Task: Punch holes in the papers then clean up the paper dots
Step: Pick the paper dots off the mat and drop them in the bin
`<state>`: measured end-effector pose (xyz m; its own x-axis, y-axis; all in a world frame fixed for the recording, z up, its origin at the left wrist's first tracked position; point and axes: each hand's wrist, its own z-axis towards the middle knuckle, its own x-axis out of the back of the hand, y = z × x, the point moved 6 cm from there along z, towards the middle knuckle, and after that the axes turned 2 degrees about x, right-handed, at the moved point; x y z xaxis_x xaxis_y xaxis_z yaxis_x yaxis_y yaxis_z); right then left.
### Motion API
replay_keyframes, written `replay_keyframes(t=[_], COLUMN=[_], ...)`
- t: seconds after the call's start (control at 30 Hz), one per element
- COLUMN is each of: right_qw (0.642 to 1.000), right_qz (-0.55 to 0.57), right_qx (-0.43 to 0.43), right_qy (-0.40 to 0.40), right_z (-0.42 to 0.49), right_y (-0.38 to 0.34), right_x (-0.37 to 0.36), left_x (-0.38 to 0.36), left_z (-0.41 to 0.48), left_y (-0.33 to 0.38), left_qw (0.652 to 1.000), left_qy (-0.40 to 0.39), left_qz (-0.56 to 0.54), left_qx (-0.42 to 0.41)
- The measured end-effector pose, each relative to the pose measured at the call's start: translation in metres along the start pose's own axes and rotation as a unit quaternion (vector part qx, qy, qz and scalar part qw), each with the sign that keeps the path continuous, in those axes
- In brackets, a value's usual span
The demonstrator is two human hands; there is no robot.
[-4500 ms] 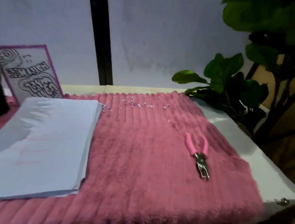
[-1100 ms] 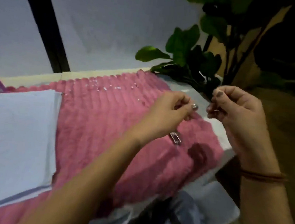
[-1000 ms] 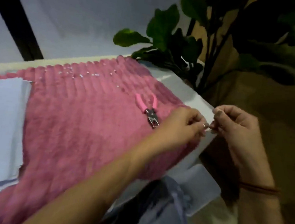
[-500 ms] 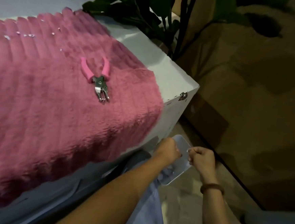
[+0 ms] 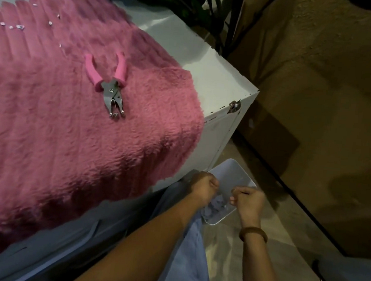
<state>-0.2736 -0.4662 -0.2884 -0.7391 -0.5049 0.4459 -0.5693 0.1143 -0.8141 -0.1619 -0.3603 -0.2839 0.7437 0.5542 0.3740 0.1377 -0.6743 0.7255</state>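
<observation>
Paper dots [image 5: 20, 27] left to clear lie on the pink blanket [image 5: 68, 153], the largest thing in view, which covers most of the white table [image 5: 207, 71] and leaves only its corner bare at 3 o'clock. Down on the floor, at about 6 o'clock from that corner, stands a pale bin [image 5: 239, 173] with some crumpled pale stuff in it that I cannot identify.

Both hands hang over the bin, well apart from the tabletop. The left hand [image 5: 203, 186] is clenched in a fist at the bin's 9 o'clock rim. The right hand [image 5: 246, 198], with a bracelet [image 5: 253, 233] on its wrist, has its fingertips drawn together over the 3 o'clock side. Whether either one holds any dots is hidden.

A pink-handled hole punch [image 5: 109, 83] rests on the blanket at roughly 10 o'clock from the hands. Its long axis runs 12 to 6, handles far and metal nose near.

The dots are small white specks scattered along the blanket's far edge, beyond the punch and also about 10 o'clock from the hands. The loose line of them rises toward 2 o'clock. The left hand is the nearer one to them. My guess is that the next pick-up means a long reach up and across the blanket, past the punch.
</observation>
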Motion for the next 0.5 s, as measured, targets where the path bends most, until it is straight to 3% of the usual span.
replay_keyframes(t=[0.1, 0.17, 0.3, 0.5], right_qw=[1.0, 1.0, 0.999, 0.997], right_qz=[0.0, -0.004, -0.016, -0.007], right_qx=[0.009, 0.014, 0.037, 0.071], right_qy=[0.018, 0.027, 0.006, 0.011], right_z=[0.005, 0.007, 0.004, -0.011], right_y=[-0.004, -0.006, -0.008, -0.011], right_x=[0.004, 0.006, 0.004, 0.01], left_x=[-0.001, 0.003, 0.004, -0.006], left_z=[0.006, 0.007, -0.001, -0.008], left_y=[-0.007, -0.001, -0.002, 0.005], left_qw=[0.995, 0.995, 0.986, 1.0], left_qy=[0.049, 0.076, 0.066, 0.014], left_qz=[-0.059, -0.054, -0.136, -0.017], left_qx=[0.07, 0.031, 0.065, -0.011])
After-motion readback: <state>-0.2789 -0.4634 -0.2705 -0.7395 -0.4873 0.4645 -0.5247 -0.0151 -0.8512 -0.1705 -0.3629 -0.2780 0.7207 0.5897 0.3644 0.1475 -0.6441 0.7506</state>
